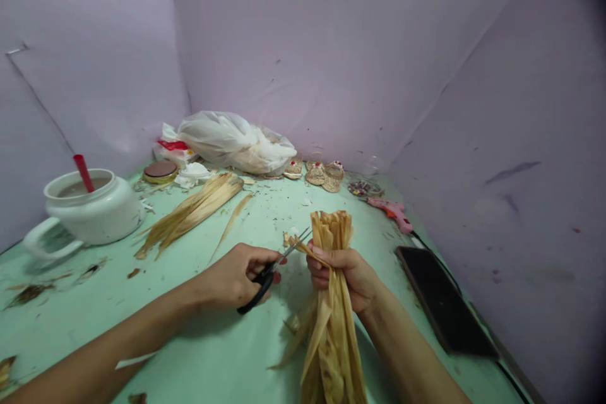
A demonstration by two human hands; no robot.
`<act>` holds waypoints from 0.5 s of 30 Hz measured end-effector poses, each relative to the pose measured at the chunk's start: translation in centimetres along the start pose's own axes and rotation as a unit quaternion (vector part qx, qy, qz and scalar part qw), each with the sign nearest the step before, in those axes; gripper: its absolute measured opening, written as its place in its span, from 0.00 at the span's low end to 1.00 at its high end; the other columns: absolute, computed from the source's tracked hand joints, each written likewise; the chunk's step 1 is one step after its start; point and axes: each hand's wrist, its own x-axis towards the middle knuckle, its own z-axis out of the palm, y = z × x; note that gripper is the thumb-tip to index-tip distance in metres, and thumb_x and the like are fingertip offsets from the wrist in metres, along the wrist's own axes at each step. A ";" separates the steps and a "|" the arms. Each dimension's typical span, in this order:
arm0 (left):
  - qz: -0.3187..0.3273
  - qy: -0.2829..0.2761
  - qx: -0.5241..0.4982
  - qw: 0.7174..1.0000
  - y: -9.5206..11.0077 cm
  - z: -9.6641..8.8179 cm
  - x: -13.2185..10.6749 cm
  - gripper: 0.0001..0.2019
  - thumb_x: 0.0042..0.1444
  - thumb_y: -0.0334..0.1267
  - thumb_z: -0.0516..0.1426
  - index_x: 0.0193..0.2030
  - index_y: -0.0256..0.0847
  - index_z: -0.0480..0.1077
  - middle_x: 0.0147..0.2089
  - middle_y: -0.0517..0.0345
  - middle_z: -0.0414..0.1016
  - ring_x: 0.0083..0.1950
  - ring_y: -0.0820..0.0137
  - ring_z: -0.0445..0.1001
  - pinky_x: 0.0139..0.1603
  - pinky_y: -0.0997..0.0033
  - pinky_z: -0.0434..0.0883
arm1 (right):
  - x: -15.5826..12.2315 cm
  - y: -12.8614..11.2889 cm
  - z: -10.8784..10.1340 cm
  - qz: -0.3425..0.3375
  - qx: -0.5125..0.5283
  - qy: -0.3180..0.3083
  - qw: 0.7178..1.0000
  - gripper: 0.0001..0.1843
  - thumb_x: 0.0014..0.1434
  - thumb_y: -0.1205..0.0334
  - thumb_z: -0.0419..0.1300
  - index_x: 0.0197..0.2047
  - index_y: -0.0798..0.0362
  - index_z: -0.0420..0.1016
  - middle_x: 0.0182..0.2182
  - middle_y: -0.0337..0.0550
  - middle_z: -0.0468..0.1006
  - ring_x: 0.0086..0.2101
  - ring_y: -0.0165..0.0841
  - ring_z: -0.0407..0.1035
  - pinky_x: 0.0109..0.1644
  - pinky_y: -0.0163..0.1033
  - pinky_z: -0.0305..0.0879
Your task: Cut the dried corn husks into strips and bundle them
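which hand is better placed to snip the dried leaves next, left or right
Likely the left hand: it holds the black-handled scissors, blades near the upper part of the dried leaf bundle. The right hand is occupied gripping that bundle.

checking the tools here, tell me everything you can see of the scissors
The scissors have black, plastic-looking handles and slim metallic blades. The left hand holds them by the handles; slightly parted blades slant forward and rightward, overlapping a strip of the dried husk bundle in the right hand; contact is unclear.
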 end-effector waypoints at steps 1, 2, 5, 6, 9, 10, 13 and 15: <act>-0.016 0.003 -0.009 1.000 0.0 0.0 0.0 0.22 0.33 0.32 0.57 0.41 0.34 0.70 0.36 0.53 0.73 0.30 0.71 0.71 0.22 0.78 0.62 | 0.0 0.0 0.0 -0.001 0.001 0.003 1.000 0.11 0.37 0.66 0.69 0.23 0.59 0.70 0.14 0.32 0.61 0.16 0.18 0.49 0.18 0.25 0.48; -0.034 0.006 -0.020 0.999 0.1 -0.1 0.0 0.24 0.33 0.32 0.57 0.43 0.34 0.69 0.36 0.52 0.73 0.30 0.70 0.72 0.21 0.78 0.62 | 0.0 0.0 0.0 -0.001 0.002 0.005 1.000 0.11 0.37 0.66 0.69 0.22 0.59 0.70 0.14 0.32 0.61 0.16 0.18 0.49 0.18 0.25 0.48; -0.070 0.009 -0.047 0.996 0.1 -0.1 -0.1 0.27 0.31 0.30 0.56 0.45 0.34 0.67 0.36 0.51 0.73 0.29 0.67 0.73 0.18 0.76 0.63 | 0.0 0.0 0.1 -0.007 0.007 0.012 1.000 0.12 0.37 0.66 0.69 0.21 0.59 0.69 0.14 0.33 0.62 0.16 0.18 0.49 0.17 0.25 0.48; -0.072 0.007 -0.051 0.996 0.0 -0.1 -0.1 0.27 0.30 0.29 0.55 0.45 0.34 0.67 0.36 0.51 0.73 0.29 0.67 0.73 0.18 0.76 0.64 | 0.0 0.0 0.1 -0.010 0.007 0.012 1.000 0.12 0.37 0.66 0.69 0.22 0.59 0.69 0.14 0.32 0.62 0.16 0.18 0.49 0.17 0.24 0.47; -0.062 -0.002 -0.050 0.997 -0.2 0.1 -0.1 0.26 0.31 0.28 0.55 0.44 0.36 0.68 0.37 0.51 0.73 0.28 0.67 0.74 0.17 0.76 0.65 | 0.0 -0.1 0.1 -0.020 -0.001 0.004 1.000 0.12 0.38 0.66 0.69 0.23 0.58 0.69 0.14 0.31 0.60 0.15 0.18 0.48 0.17 0.24 0.47; -0.058 -0.005 -0.048 0.997 -0.2 0.2 -0.1 0.25 0.32 0.29 0.55 0.43 0.36 0.68 0.37 0.52 0.73 0.28 0.68 0.74 0.17 0.76 0.66 | 0.0 -0.1 0.1 -0.022 -0.004 0.000 1.000 0.12 0.38 0.66 0.69 0.23 0.58 0.69 0.14 0.31 0.60 0.15 0.17 0.48 0.17 0.24 0.46; -0.061 -0.006 -0.048 0.997 0.0 0.2 -0.1 0.24 0.33 0.29 0.56 0.43 0.37 0.67 0.37 0.52 0.74 0.25 0.68 0.74 0.15 0.77 0.64 | 0.0 -0.2 0.1 -0.026 0.003 -0.002 1.000 0.12 0.39 0.67 0.69 0.23 0.58 0.68 0.14 0.31 0.60 0.15 0.17 0.48 0.17 0.24 0.46; -0.058 0.032 -0.043 0.997 0.4 -0.5 -0.1 0.24 0.34 0.31 0.57 0.44 0.37 0.66 0.36 0.52 0.75 0.24 0.70 0.73 0.15 0.77 0.62 | 0.0 -0.3 0.1 -0.023 0.013 0.000 1.000 0.13 0.37 0.67 0.69 0.23 0.59 0.68 0.14 0.31 0.60 0.15 0.17 0.48 0.16 0.24 0.45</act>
